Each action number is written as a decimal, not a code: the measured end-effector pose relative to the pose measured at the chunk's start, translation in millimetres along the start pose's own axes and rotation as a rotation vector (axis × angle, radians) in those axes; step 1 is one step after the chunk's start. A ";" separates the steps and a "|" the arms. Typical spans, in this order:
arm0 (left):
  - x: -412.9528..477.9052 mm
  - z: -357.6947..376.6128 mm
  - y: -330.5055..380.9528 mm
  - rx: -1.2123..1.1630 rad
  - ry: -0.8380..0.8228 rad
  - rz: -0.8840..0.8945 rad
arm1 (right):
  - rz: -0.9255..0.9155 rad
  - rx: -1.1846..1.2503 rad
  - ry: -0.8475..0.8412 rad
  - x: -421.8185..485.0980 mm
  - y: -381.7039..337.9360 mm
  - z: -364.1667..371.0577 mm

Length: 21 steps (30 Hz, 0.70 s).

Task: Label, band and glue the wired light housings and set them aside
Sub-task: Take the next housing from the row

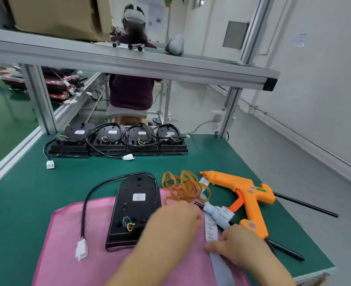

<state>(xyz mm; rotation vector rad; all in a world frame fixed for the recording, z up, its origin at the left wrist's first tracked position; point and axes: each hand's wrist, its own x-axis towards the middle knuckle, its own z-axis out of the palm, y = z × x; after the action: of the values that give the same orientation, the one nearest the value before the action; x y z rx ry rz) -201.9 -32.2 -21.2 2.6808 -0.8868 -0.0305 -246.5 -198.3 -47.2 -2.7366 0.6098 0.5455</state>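
Observation:
A black light housing lies on the pink mat with a white label on its back and coloured wires at its near end. Its black cable loops left to a white connector. A white label strip lies to the right of the housing. My right hand pinches the strip's near part, thumb on top. My left hand, blurred, reaches across the housing's near right corner, its curled fingertips at the strip's left edge. Tan rubber bands lie heaped beyond my hands, and the orange glue gun rests to their right.
Several labelled housings with coiled cables stand in a row at the back of the green table. A small white bottle lies by the strip. Black rods run under the glue gun. An aluminium shelf frame spans overhead. A person sits beyond it.

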 end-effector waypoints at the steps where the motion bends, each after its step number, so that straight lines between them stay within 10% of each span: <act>1: 7.0 13.9 8.2 0.019 -0.104 0.013 | 0.014 0.024 -0.010 -0.8 1.0 2.1; 21: 35.8 80.1 4.1 -0.244 -0.228 0.066 | -0.054 0.223 0.049 -3.0 11.0 25.7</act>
<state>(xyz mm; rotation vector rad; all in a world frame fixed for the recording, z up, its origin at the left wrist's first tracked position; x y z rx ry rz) -184.8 -79.4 -93.2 2.4515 -0.9681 -0.4096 -261.7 -197.9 -70.8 -2.5540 0.5694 0.3748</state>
